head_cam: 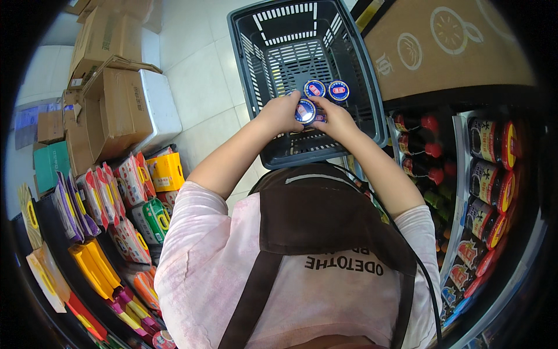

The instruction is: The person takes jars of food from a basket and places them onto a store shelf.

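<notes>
A dark grey plastic shopping basket with slotted walls stands before me. Inside its near half, my left hand curls around the left side of a jar with a blue, gold-rimmed lid. From the other side, my right hand closes on the same cluster, its fingertips against that jar. Part of another small container shows between the right fingers and thumb. Just beyond my fingers are a second blue-lidded jar and a third blue-lidded jar. My hands hide the jars' lower parts.
Shelves on the right hold red-lidded sauce jars and red-capped bottles. A printed cardboard carton lies beyond them. On the left are bagged goods, open cardboard boxes and a white foam box on the tiled floor.
</notes>
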Action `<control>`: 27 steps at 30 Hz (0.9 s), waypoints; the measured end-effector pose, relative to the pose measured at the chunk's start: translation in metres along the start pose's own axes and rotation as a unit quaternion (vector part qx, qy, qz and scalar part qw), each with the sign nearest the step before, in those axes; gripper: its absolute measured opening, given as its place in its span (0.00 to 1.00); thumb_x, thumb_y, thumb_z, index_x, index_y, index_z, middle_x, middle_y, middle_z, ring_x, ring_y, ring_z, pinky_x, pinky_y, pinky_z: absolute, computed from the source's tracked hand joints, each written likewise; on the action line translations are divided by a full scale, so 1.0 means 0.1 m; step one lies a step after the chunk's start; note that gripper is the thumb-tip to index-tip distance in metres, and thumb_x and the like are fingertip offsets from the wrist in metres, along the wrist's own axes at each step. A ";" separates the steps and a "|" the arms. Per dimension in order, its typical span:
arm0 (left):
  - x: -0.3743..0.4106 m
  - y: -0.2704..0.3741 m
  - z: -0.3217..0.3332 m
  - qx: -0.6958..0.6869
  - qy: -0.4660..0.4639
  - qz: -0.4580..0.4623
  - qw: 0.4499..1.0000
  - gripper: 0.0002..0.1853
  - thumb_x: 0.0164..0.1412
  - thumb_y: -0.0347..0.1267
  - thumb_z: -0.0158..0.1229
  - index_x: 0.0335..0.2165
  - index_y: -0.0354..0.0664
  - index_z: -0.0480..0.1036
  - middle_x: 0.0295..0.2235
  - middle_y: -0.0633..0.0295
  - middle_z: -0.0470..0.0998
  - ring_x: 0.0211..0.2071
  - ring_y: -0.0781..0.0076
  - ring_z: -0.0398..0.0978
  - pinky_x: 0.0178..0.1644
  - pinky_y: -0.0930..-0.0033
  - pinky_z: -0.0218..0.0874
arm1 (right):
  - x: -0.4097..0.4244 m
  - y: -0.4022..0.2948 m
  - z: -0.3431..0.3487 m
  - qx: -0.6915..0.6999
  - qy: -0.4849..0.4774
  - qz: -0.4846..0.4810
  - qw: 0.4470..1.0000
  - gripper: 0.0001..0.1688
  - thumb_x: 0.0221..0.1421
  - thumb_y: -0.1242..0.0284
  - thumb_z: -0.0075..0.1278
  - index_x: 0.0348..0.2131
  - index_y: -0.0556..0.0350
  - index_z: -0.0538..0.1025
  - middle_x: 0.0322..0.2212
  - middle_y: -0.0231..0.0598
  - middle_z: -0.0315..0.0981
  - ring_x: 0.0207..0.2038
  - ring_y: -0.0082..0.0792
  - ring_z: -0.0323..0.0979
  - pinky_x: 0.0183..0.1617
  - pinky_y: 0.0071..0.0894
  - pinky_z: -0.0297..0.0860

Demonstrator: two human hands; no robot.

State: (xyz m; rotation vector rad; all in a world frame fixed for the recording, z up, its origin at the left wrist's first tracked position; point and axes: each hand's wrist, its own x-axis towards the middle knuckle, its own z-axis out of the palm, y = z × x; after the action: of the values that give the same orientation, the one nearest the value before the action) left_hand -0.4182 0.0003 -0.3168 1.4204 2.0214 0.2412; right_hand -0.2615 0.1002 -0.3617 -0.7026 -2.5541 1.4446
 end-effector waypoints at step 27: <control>-0.18 0.88 -0.29 -0.192 0.053 0.212 0.957 0.35 0.29 0.39 0.70 0.41 0.40 0.70 0.34 0.54 0.75 0.35 0.64 0.74 0.41 0.69 0.64 | -0.99 -0.51 -0.80 0.202 0.147 0.018 0.968 0.38 0.40 0.80 0.59 0.52 0.55 0.62 0.45 0.40 0.62 0.49 0.32 0.63 0.54 0.31 0.60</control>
State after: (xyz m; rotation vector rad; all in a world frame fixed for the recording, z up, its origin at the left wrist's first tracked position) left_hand -0.3637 0.0257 -0.2437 1.5878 1.6093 0.8622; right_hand -0.1647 0.0955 -0.2642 -0.8229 -1.9549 1.6578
